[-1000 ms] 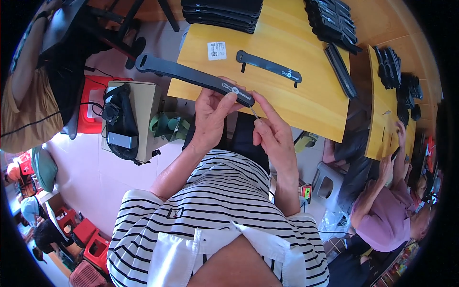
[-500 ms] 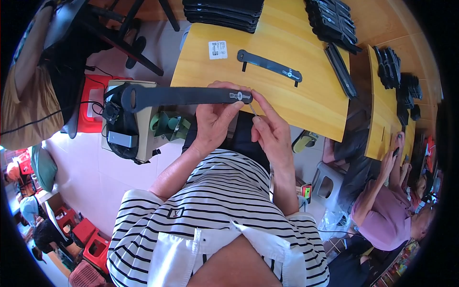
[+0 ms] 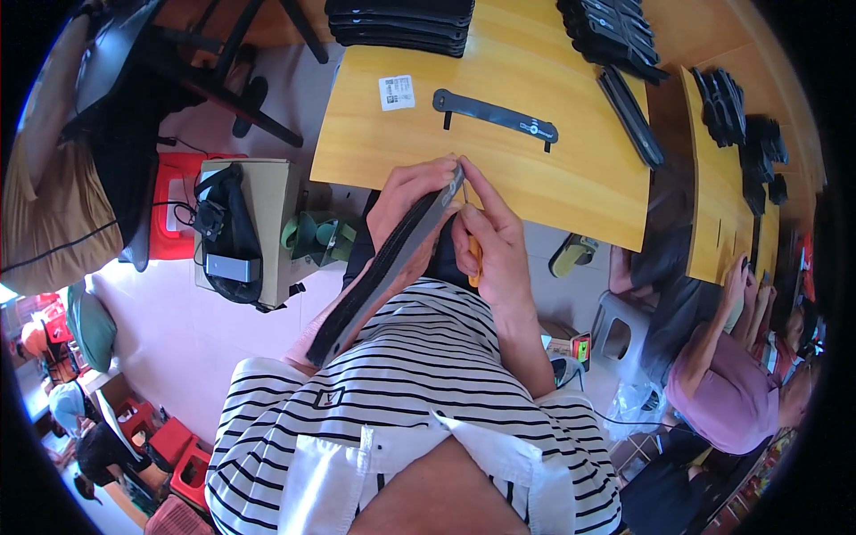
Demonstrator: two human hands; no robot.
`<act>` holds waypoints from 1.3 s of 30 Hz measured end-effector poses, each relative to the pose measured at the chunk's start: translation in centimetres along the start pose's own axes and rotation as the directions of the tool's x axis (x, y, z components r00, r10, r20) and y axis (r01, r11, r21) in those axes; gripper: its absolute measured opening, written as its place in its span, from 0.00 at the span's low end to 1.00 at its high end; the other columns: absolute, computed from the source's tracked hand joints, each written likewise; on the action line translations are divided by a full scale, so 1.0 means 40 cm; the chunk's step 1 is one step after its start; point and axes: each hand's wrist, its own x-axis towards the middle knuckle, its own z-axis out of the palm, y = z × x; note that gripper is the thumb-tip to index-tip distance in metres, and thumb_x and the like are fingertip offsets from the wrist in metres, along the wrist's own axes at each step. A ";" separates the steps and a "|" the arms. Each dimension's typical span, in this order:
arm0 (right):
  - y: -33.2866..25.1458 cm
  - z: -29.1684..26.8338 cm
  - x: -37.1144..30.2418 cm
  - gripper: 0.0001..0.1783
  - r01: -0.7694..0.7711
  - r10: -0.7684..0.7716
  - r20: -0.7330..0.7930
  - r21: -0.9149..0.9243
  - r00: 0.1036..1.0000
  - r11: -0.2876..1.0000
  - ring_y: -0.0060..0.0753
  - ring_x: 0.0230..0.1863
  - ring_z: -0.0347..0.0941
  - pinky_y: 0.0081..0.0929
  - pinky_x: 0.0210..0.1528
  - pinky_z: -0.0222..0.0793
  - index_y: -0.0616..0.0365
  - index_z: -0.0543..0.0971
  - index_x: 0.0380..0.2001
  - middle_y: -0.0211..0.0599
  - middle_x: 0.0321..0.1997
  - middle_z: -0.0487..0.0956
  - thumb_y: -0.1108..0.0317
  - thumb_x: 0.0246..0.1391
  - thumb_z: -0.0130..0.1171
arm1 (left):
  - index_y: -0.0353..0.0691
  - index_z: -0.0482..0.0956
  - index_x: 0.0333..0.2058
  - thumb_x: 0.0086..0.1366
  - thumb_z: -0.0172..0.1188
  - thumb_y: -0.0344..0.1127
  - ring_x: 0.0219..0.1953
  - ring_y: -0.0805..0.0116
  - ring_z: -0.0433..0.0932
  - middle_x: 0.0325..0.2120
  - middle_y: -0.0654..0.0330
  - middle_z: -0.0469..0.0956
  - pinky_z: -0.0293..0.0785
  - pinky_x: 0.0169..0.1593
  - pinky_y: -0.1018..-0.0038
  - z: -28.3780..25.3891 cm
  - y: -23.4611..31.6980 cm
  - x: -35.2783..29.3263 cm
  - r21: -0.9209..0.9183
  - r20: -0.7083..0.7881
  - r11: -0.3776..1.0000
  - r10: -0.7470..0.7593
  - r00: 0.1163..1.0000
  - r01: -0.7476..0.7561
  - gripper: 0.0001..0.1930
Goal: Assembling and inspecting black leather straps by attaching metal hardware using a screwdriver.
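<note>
My left hand (image 3: 401,203) grips a long black strap (image 3: 385,257) near its printed end. The strap runs down toward my striped shirt, its dark fuzzy face and greyer edge showing. My right hand (image 3: 501,242) is closed around a small tool with an orange handle (image 3: 475,259) and a thin metal shaft; its exact kind I cannot make out. The shaft's tip meets the strap's upper end, where the fingertips of both hands come together. Beyond them, a similar black strap (image 3: 496,117) lies on the yellow table (image 3: 571,201), two short dark tabs at its lower edge.
Stacked black straps (image 3: 399,25) sit at the table's far left, with bundled straps (image 3: 611,34) far right. Near the stack is a white label (image 3: 397,93). A cardboard box (image 3: 272,209) carrying a black bag stands left. Co-workers sit at both sides, one in a pink shirt (image 3: 727,392).
The strap has swung from lying level across to slanting down toward my body, turning its fuzzy face up. The tool's orange handle now shows in my right hand.
</note>
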 end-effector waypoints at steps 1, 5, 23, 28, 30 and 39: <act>0.003 0.001 0.003 0.23 0.002 -0.002 -0.003 0.003 1.000 1.000 0.10 0.12 0.50 0.09 0.13 0.46 0.53 0.63 0.58 0.22 0.13 0.61 0.72 0.58 0.42 | 0.34 0.69 0.41 0.55 0.56 0.20 0.49 0.58 0.71 0.42 0.51 0.71 0.68 0.52 0.68 0.000 -0.002 0.002 -0.001 0.004 1.000 0.000 1.000 0.000 0.14; 0.006 -0.002 0.017 0.23 0.131 -0.144 -0.029 -0.269 0.989 0.954 0.09 0.12 0.51 0.09 0.14 0.46 0.53 0.64 0.58 0.22 0.13 0.63 0.72 0.58 0.44 | 0.33 0.72 0.40 0.53 0.58 0.19 0.43 0.63 0.74 0.39 0.52 0.73 0.69 0.48 0.75 -0.008 0.002 0.012 -0.061 -0.022 0.997 -0.036 0.999 0.035 0.14; -0.013 -0.033 0.029 0.20 0.085 -0.084 0.015 -0.172 0.996 0.981 0.09 0.11 0.53 0.09 0.13 0.47 0.55 0.68 0.54 0.25 0.14 0.67 0.70 0.57 0.48 | 0.32 0.73 0.39 0.56 0.57 0.21 0.43 0.67 0.74 0.39 0.55 0.74 0.69 0.47 0.76 -0.027 0.011 0.026 0.068 0.086 0.994 -0.091 0.992 0.085 0.11; -0.026 -0.030 0.017 0.19 0.096 -0.100 -0.004 -0.262 0.995 0.960 0.10 0.12 0.55 0.10 0.13 0.48 0.56 0.70 0.53 0.25 0.14 0.67 0.71 0.57 0.48 | 0.31 0.70 0.40 0.57 0.54 0.19 0.40 0.69 0.75 0.38 0.56 0.74 0.71 0.46 0.75 -0.035 0.029 0.048 -0.338 0.053 0.876 -0.347 0.936 0.344 0.12; -0.035 -0.027 0.017 0.18 0.163 -0.167 0.021 -0.384 0.986 0.909 0.11 0.11 0.55 0.10 0.12 0.47 0.58 0.71 0.51 0.27 0.14 0.68 0.69 0.56 0.49 | 0.32 0.69 0.42 0.58 0.53 0.21 0.41 0.67 0.76 0.36 0.55 0.74 0.73 0.46 0.72 -0.037 0.028 0.055 -0.355 0.061 0.853 -0.387 0.920 0.383 0.12; -0.078 -0.039 0.012 0.15 0.097 -0.065 0.080 -0.521 0.995 0.848 0.10 0.11 0.56 0.11 0.14 0.50 0.59 0.73 0.47 0.24 0.13 0.68 0.72 0.56 0.49 | 0.32 0.67 0.43 0.62 0.50 0.27 0.40 0.64 0.77 0.36 0.53 0.75 0.77 0.45 0.68 -0.062 0.019 0.059 -0.473 0.159 0.670 -0.574 0.803 0.573 0.11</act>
